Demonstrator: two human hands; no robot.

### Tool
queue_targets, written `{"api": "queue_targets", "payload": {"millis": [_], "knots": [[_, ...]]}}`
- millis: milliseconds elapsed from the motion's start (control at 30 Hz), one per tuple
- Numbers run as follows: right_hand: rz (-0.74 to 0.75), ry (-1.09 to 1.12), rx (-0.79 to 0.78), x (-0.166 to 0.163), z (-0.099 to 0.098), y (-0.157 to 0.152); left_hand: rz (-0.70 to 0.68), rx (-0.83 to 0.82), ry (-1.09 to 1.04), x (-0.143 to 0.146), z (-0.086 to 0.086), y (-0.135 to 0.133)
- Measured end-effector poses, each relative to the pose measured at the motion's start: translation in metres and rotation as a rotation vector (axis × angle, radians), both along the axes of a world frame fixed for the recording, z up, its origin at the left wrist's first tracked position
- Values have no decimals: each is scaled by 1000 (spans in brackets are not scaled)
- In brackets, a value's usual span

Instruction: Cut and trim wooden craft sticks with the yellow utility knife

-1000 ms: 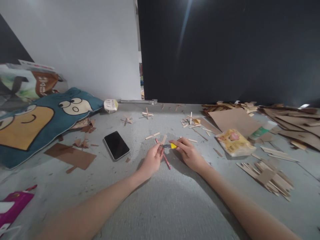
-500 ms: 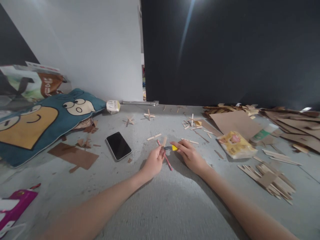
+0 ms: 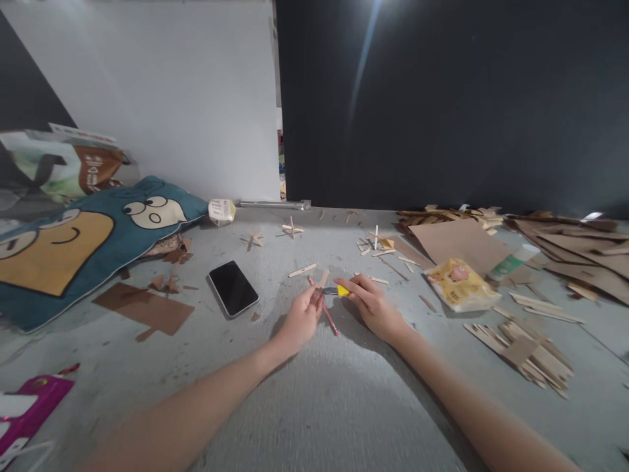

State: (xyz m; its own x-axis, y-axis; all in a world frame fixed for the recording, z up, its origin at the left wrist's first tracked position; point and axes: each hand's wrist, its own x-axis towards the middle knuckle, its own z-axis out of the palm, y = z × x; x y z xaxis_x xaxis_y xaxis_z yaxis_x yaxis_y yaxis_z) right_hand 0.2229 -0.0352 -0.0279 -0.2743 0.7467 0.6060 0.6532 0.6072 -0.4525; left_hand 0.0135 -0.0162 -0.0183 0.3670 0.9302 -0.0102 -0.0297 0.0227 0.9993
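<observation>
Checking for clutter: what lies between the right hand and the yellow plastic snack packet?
Head view: one short brown wooden stick scrap on the grey floor, between the right hand, which grips a yellow-handled cutter, and the yellow plastic snack packet.

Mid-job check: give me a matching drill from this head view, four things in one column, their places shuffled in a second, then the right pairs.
Things:
1. smartphone
2. cartoon cushion
3. yellow packet
4. yellow cutter

Places:
A. at the far left of the view
B. pinched in the fingers of the right hand
C. lying flat, to the left of the left hand
D. to the right of the right hand, below the cardboard sheet

Pairs: 1-C, 2-A, 3-D, 4-B
</observation>
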Motion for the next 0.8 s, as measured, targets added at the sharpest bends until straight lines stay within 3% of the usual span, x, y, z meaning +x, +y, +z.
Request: {"api": "queue_targets", "payload": {"millis": [267,600,800], "knots": [[-19,-9,7,3,-2,1,-35,28,4,-2,1,0],[11,-65,29,-2,4,-3,28,162,179,4,-15,6],[-2,-92,63,-1,6,-4,-5,172,197,2,-11,3]]}}
